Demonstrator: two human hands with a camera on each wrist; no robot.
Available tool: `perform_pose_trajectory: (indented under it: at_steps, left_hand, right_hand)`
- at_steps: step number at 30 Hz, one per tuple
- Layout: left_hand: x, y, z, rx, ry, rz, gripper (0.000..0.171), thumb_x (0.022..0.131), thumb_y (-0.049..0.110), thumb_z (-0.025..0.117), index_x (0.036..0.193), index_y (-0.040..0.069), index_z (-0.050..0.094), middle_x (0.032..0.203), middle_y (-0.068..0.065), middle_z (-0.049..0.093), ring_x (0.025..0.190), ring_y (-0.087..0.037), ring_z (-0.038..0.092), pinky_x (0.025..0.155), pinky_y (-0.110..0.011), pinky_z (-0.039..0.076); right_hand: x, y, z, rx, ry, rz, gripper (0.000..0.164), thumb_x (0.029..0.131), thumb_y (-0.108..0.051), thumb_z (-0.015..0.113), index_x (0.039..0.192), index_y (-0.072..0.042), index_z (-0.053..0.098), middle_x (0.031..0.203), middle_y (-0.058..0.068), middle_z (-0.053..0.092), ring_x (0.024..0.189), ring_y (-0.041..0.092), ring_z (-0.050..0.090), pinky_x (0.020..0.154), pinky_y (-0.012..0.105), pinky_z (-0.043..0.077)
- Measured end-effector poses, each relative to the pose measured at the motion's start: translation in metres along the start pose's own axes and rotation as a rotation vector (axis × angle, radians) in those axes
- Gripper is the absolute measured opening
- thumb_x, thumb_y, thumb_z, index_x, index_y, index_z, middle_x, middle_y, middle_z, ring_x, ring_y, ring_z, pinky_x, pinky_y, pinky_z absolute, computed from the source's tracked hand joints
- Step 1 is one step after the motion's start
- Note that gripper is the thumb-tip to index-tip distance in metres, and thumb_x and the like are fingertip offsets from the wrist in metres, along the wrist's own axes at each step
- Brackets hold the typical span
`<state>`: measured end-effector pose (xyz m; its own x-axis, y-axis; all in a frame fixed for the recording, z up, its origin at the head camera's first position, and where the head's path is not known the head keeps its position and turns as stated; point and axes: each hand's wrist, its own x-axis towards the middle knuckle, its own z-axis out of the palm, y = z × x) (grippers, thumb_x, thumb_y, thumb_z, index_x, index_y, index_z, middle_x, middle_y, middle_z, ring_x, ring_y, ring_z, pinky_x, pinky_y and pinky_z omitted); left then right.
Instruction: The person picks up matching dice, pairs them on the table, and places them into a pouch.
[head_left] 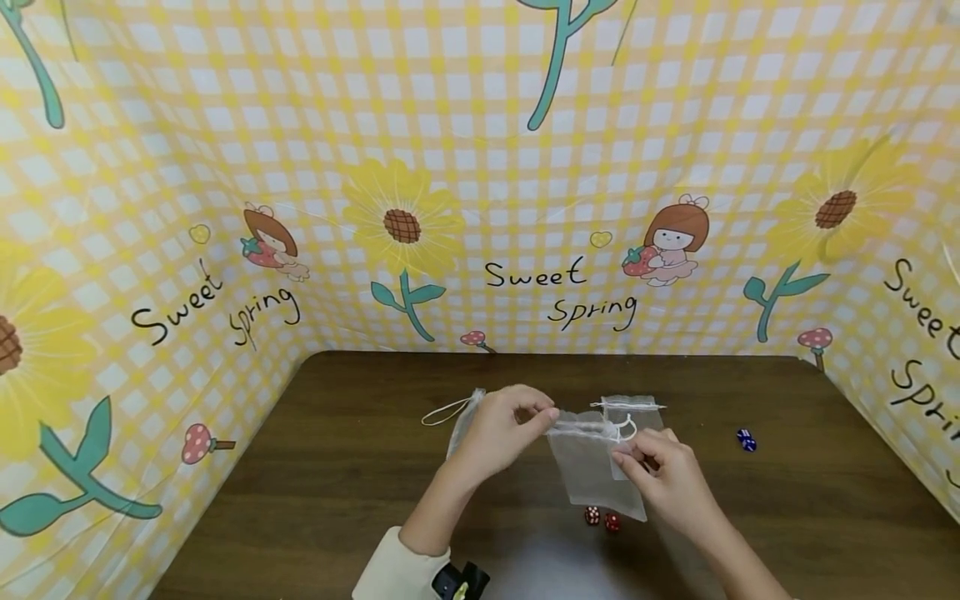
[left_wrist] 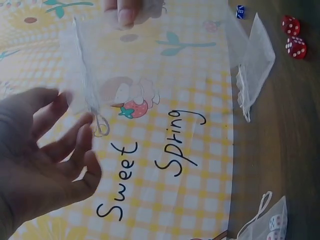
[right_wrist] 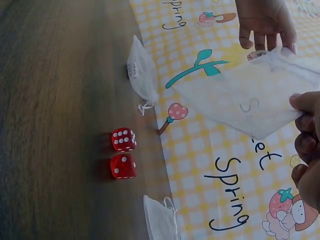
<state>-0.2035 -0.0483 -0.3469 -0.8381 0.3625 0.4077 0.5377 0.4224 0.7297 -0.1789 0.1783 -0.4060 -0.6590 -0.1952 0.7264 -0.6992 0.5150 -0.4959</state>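
A sheer white drawstring pouch hangs above the table, stretched between both hands. My left hand pinches its upper left corner, at the gathered mouth. On the other side my right hand pinches the pouch's right edge, just below a white cord loop. Seen from the right wrist, the pouch looks flat and see-through. Two red dice rest on the table, just past the pouch's bottom edge in the head view.
Another sheer pouch lies on the table behind the held one. At left, a pouch is partly covered by my left hand; white dice show inside it. Blue dice sit at right. A yellow checked cloth walls the table's back and sides.
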Motion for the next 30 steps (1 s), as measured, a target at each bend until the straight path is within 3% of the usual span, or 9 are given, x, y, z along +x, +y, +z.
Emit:
perform_pose_trajectory:
  at_steps: [5, 10, 15, 19, 23, 30]
  left_hand:
    - [-0.001, -0.003, -0.001, 0.025, -0.194, -0.084, 0.017, 0.090, 0.023, 0.061, 0.089, 0.011, 0.073, 0.081, 0.007, 0.065, 0.069, -0.006, 0.054, 0.061, -0.022, 0.046]
    - [-0.002, -0.006, -0.001, 0.020, -0.244, -0.105, 0.011, 0.089, 0.018, 0.063, 0.088, 0.011, 0.071, 0.074, 0.011, 0.061, 0.064, -0.004, 0.050, 0.057, -0.021, 0.043]
    - [-0.003, -0.002, -0.005, 0.107, -0.189, -0.067, 0.008, 0.086, 0.015, 0.066, 0.089, 0.010, 0.070, 0.078, 0.007, 0.061, 0.064, -0.004, 0.050, 0.055, -0.020, 0.043]
    - [-0.004, 0.002, -0.009, 0.254, -0.112, -0.037, 0.011, 0.085, 0.018, 0.068, 0.091, 0.008, 0.069, 0.087, 0.002, 0.062, 0.068, -0.006, 0.051, 0.057, -0.019, 0.044]
    - [-0.004, 0.003, -0.010, 0.350, -0.045, -0.004, 0.013, 0.083, 0.015, 0.069, 0.091, 0.005, 0.068, 0.088, -0.002, 0.063, 0.067, -0.008, 0.051, 0.056, -0.019, 0.043]
    - [-0.005, -0.001, -0.009, 0.406, 0.024, 0.050, 0.011, 0.081, 0.008, 0.070, 0.089, 0.002, 0.068, 0.085, -0.007, 0.063, 0.064, -0.010, 0.050, 0.054, -0.018, 0.042]
  right_hand:
    - [-0.002, 0.000, 0.001, 0.018, -0.019, -0.054, 0.039, 0.063, 0.009, 0.075, 0.064, -0.023, 0.052, 0.061, -0.015, 0.037, 0.059, 0.004, 0.031, 0.053, 0.015, 0.027]
    - [-0.003, 0.002, 0.004, 0.063, -0.031, -0.025, 0.034, 0.065, 0.007, 0.075, 0.067, -0.020, 0.054, 0.060, -0.014, 0.039, 0.057, 0.004, 0.033, 0.051, 0.016, 0.028]
    - [-0.009, 0.012, 0.005, 0.164, -0.164, 0.184, 0.015, 0.076, -0.002, 0.073, 0.087, -0.008, 0.065, 0.062, -0.011, 0.047, 0.052, 0.002, 0.037, 0.045, 0.020, 0.033]
    - [-0.015, 0.024, 0.006, 0.103, -0.363, 0.361, 0.017, 0.082, -0.016, 0.069, 0.095, -0.004, 0.067, 0.062, -0.010, 0.048, 0.052, 0.001, 0.040, 0.045, 0.021, 0.036]
    - [-0.023, 0.033, 0.007, -0.011, -0.538, 0.379, 0.018, 0.081, -0.021, 0.070, 0.092, -0.008, 0.066, 0.059, -0.012, 0.046, 0.049, 0.000, 0.039, 0.045, 0.022, 0.036]
    - [-0.036, 0.039, 0.012, -0.055, -0.676, 0.353, 0.017, 0.074, -0.019, 0.075, 0.082, -0.016, 0.061, 0.055, -0.014, 0.044, 0.047, 0.000, 0.039, 0.045, 0.022, 0.033]
